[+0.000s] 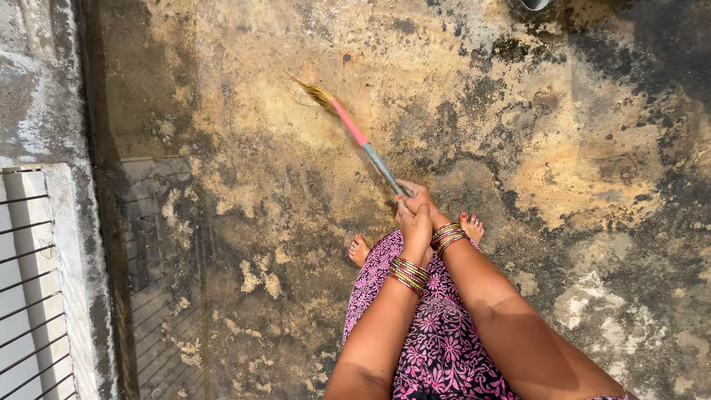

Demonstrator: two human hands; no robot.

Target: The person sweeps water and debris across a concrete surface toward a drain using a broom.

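Note:
A broom [355, 133] with a grey and pink handle and straw-coloured bristles slants up and to the left over a stained concrete floor [281, 244]. My right hand [419, 197] grips the lower end of the handle. My left hand [415, 226] is closed just below it, against the same end of the handle. Both wrists wear stacked coloured bangles. My bare feet and a pink flowered garment [437, 333] show under my arms.
A raised concrete ledge [74, 244] with a metal grille [29, 281] runs along the left edge, casting a barred shadow on the floor. A dark wet patch spreads at the top right. A small grey object [535, 4] pokes in at the top edge.

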